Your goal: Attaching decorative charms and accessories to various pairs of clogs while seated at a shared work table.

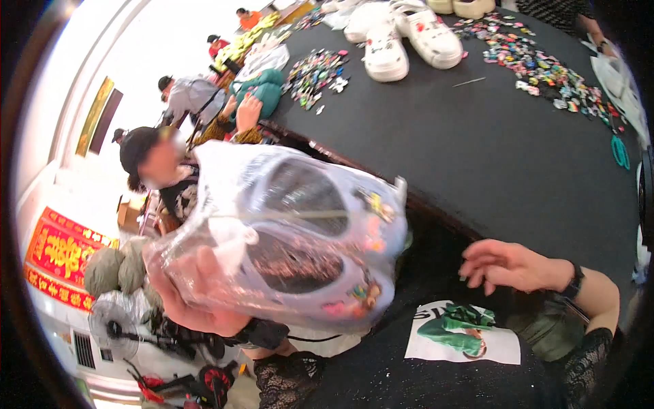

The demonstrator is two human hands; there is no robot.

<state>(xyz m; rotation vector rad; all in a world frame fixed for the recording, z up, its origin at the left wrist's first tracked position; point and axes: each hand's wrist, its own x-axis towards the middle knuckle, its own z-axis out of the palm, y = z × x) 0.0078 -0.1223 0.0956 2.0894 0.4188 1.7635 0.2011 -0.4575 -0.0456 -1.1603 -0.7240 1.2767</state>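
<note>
My left hand (pixel 194 293) is closed on a clear plastic bag (pixel 218 170), its fingers pressed into the film at the heel end. Inside the bag lies a pair of pale lavender clogs (pixel 320 303), soles away from me, with colourful charms on the toes. The bag is held up off the table, left of its edge. Apart from it, my right hand (pixel 507 264) hovers near the table's front edge with fingers loosely bent and spread, nothing in them. A dark band circles the right wrist.
On the dark table (pixel 422 123) stand white clogs (pixel 432 44), with charm piles left (pixel 317 75) and right (pixel 545 68). A thin metal tool (pixel 469 82) and teal coil (pixel 619 152) lie there. Beyond the bag, a co-worker (pixel 153 157) sits beside dark green clogs (pixel 262 95). A fan (pixel 114 327) stands lower left.
</note>
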